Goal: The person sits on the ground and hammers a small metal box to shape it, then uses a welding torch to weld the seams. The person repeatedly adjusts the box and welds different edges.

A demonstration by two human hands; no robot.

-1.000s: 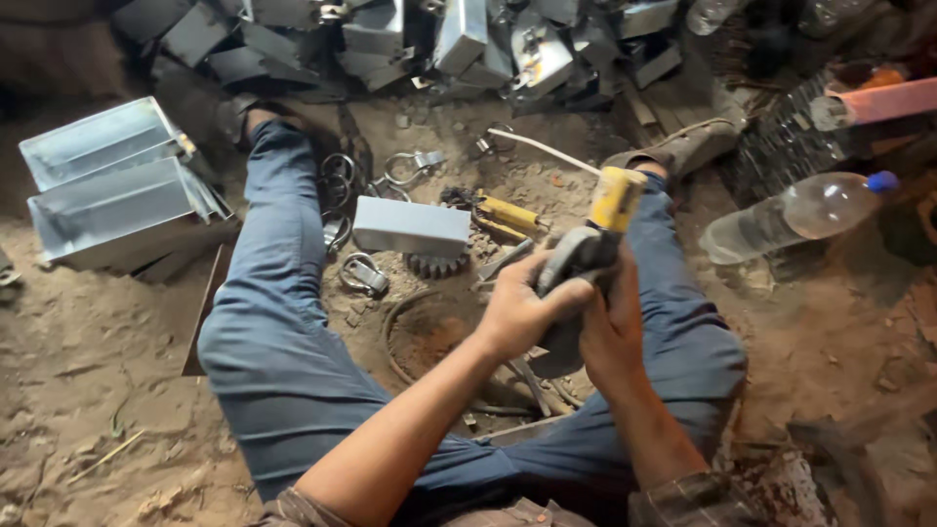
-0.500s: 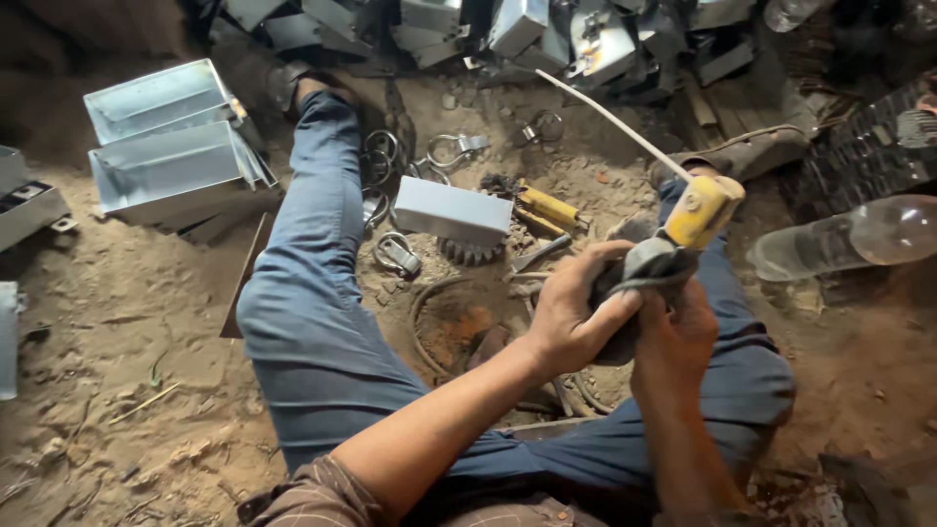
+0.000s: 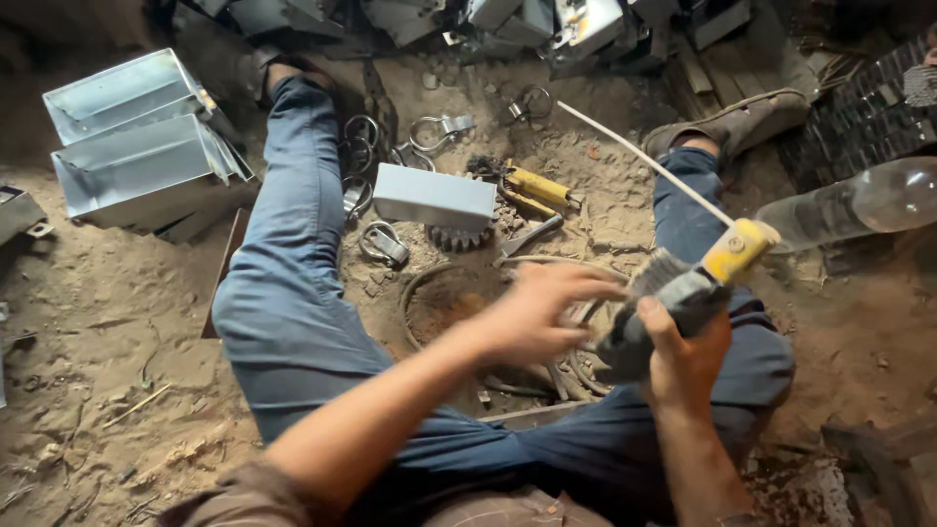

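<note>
Seated on sandy ground, legs spread; both hands at a grey power tool with a yellow end.

Right hand (image 3: pixel 688 356) wrapped around the grey power tool (image 3: pixel 683 293) above the right thigh, thumb on top. Left hand (image 3: pixel 542 312) just beside it, fingers spread, blurred, contact unclear. Farther: rusty ring (image 3: pixel 439 303) between the legs, grey box (image 3: pixel 434 197), metal trays (image 3: pixel 137 137) far left, plastic bottle (image 3: pixel 859 200) right.

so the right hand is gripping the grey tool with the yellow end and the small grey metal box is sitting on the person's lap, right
Not quite. The right hand does grip the grey tool with the yellow end, but the small grey metal box lies on the sandy ground between the legs, not on the lap. The head view shows it.
</note>
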